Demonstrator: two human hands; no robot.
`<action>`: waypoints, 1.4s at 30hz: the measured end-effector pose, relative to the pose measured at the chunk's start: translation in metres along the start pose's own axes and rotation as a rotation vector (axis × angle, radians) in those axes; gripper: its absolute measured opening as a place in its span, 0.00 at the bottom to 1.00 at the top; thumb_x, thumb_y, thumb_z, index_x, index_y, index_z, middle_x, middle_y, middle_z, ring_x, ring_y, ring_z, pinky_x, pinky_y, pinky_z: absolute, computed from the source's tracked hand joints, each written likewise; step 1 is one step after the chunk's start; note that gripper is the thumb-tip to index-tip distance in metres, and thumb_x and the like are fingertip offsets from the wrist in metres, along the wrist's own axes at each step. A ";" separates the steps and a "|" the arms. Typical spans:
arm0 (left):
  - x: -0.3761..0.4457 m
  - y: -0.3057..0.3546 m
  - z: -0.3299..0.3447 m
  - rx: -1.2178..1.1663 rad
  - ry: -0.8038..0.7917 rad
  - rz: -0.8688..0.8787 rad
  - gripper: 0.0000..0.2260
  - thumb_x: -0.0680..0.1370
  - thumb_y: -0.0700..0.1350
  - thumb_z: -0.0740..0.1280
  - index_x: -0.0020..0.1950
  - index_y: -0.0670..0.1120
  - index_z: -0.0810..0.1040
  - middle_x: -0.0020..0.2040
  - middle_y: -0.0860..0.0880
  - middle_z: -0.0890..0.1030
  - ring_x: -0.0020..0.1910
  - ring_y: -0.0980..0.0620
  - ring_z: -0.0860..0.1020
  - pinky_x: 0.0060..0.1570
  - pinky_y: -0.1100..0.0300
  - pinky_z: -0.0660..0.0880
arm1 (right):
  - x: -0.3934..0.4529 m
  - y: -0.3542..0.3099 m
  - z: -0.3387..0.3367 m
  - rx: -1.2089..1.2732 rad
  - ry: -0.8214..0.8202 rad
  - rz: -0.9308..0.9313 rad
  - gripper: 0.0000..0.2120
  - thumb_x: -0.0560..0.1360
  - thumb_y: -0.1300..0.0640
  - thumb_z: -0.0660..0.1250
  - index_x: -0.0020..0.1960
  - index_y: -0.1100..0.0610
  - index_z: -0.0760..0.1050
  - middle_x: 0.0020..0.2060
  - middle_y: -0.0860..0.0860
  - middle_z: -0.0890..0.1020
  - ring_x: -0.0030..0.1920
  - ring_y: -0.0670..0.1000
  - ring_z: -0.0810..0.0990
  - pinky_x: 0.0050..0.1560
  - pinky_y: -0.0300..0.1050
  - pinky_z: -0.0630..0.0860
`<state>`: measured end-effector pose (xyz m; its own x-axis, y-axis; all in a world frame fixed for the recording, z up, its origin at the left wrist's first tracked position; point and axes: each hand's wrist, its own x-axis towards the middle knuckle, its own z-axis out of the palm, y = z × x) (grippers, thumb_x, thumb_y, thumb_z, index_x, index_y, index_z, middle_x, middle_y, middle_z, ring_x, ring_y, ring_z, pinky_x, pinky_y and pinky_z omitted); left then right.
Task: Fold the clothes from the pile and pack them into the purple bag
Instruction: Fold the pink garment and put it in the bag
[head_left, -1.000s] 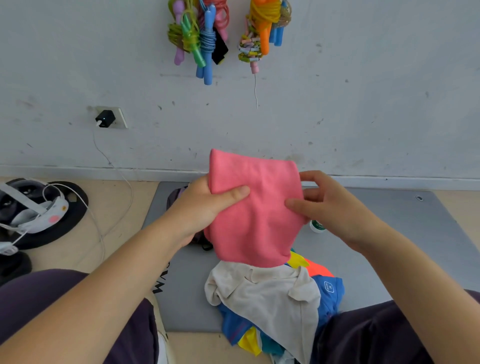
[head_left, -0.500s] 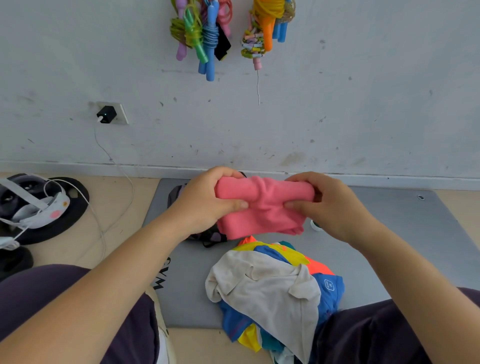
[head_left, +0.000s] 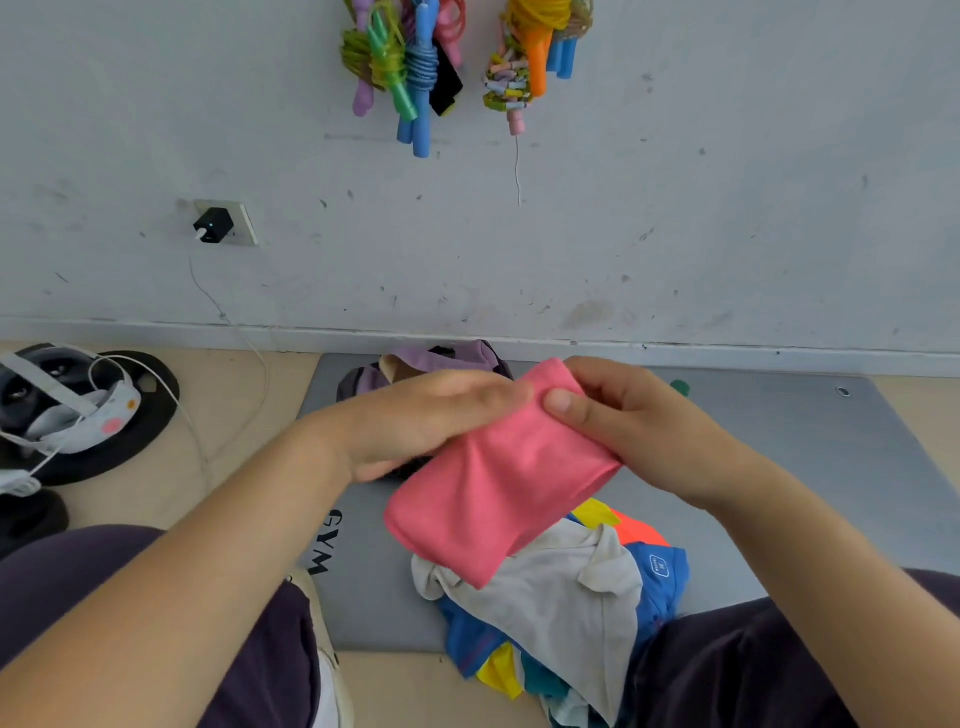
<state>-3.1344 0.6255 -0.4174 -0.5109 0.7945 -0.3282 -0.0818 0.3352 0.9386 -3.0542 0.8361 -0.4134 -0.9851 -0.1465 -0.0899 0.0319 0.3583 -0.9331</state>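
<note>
A folded pink garment (head_left: 498, 483) hangs tilted in the air above the pile of clothes (head_left: 561, 608), which shows white, blue, yellow and orange pieces. My right hand (head_left: 623, 421) pinches the pink garment's upper right end with thumb on top. My left hand (head_left: 421, 421) lies with straight fingers against its upper left edge. The purple bag (head_left: 441, 361) sits on the grey mat behind my hands, mostly hidden by them.
A grey gym mat (head_left: 779, 457) lies on the floor against the wall. A headset with white cables (head_left: 67, 410) rests on a black disc at the left. Skipping ropes (head_left: 415, 62) hang on the wall. My dark-trousered legs flank the pile.
The pink garment was folded down from a wide upright sheet into a narrow bundle and now slants toward the lower left. My left hand loosened from gripping to flat fingers.
</note>
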 end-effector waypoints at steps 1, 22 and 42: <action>0.004 0.000 0.008 0.028 0.053 0.001 0.23 0.71 0.63 0.71 0.61 0.53 0.79 0.56 0.52 0.84 0.57 0.56 0.81 0.57 0.61 0.78 | 0.001 0.000 0.003 0.005 0.002 0.006 0.14 0.76 0.46 0.67 0.52 0.56 0.79 0.44 0.59 0.82 0.42 0.49 0.76 0.44 0.48 0.72; 0.019 -0.010 0.014 -0.166 0.371 0.093 0.20 0.68 0.45 0.79 0.57 0.46 0.78 0.51 0.50 0.84 0.50 0.53 0.83 0.53 0.52 0.79 | 0.007 0.005 -0.001 0.096 0.309 0.056 0.08 0.80 0.57 0.64 0.48 0.63 0.75 0.36 0.58 0.79 0.38 0.52 0.75 0.36 0.35 0.71; 0.018 -0.010 -0.001 -0.436 0.489 0.134 0.19 0.66 0.42 0.75 0.55 0.45 0.75 0.47 0.45 0.81 0.37 0.53 0.82 0.32 0.55 0.80 | 0.015 0.012 -0.013 -0.264 0.336 0.114 0.24 0.76 0.46 0.68 0.28 0.55 0.63 0.21 0.43 0.62 0.23 0.44 0.61 0.24 0.38 0.60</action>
<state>-3.1435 0.6359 -0.4325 -0.8613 0.4600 -0.2156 -0.2760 -0.0674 0.9588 -3.0704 0.8498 -0.4210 -0.9794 0.2002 -0.0279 0.1422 0.5842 -0.7990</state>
